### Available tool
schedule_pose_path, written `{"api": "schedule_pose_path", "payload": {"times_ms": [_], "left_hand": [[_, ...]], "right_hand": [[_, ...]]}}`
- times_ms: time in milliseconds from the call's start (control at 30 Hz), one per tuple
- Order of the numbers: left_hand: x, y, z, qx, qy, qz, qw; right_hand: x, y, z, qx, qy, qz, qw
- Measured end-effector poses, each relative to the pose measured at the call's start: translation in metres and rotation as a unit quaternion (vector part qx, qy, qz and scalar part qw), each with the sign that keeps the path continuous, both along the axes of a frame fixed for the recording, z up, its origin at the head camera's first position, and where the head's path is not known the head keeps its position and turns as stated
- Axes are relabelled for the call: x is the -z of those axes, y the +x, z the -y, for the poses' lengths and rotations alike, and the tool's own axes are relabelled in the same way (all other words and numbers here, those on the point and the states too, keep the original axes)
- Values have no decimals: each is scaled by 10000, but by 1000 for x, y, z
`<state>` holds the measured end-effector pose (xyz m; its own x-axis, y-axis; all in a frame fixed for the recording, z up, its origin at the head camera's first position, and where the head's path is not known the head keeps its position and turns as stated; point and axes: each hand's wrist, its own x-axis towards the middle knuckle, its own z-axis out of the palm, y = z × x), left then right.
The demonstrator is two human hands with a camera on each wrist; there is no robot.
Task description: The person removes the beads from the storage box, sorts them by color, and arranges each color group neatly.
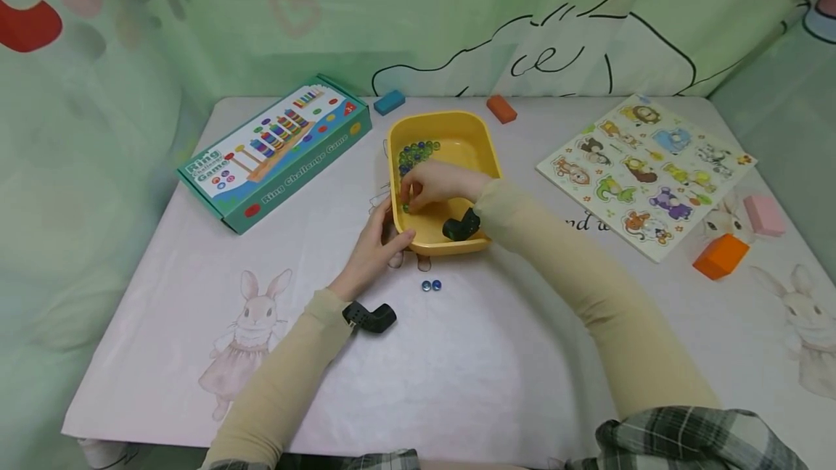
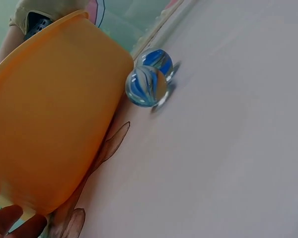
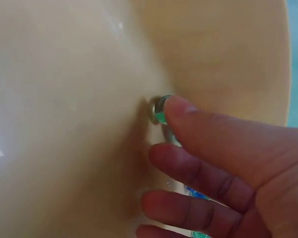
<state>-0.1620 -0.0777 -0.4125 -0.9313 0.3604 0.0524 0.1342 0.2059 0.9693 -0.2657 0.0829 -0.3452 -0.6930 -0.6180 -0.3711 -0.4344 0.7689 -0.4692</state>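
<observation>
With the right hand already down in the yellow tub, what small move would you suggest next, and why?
Probably close the right hand fingertips on the green marble and lift it. The fingertip already touches it in the tub, while the left hand steadies the rim. Two blue marbles already lie outside on the table.

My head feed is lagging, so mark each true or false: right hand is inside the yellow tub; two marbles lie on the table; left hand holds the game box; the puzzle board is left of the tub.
1. The right hand is inside the yellow tub: true.
2. Two marbles lie on the table: true.
3. The left hand holds the game box: false; it rests against the tub's near corner.
4. The puzzle board is left of the tub: false; it lies to the right.
</observation>
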Motion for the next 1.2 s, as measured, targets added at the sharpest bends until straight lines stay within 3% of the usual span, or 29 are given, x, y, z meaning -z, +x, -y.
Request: {"api": "schedule_pose_path", "payload": {"times_ms": [367, 733, 967, 1200], "left_hand": [[-2, 1, 0, 28, 55, 94, 9999], [-4, 1, 0, 47, 150, 228, 9996], [-3, 1, 0, -9, 14, 159, 9999], [-2, -1, 0, 18, -1, 374, 9993]], "right_hand": [[1, 1, 2, 3, 116, -66, 9999], [-26, 4, -9, -288, -202, -472, 9983], [-38, 16, -17, -129, -345, -631, 9973], [-42, 33, -31, -122, -562, -834, 9949]]}}
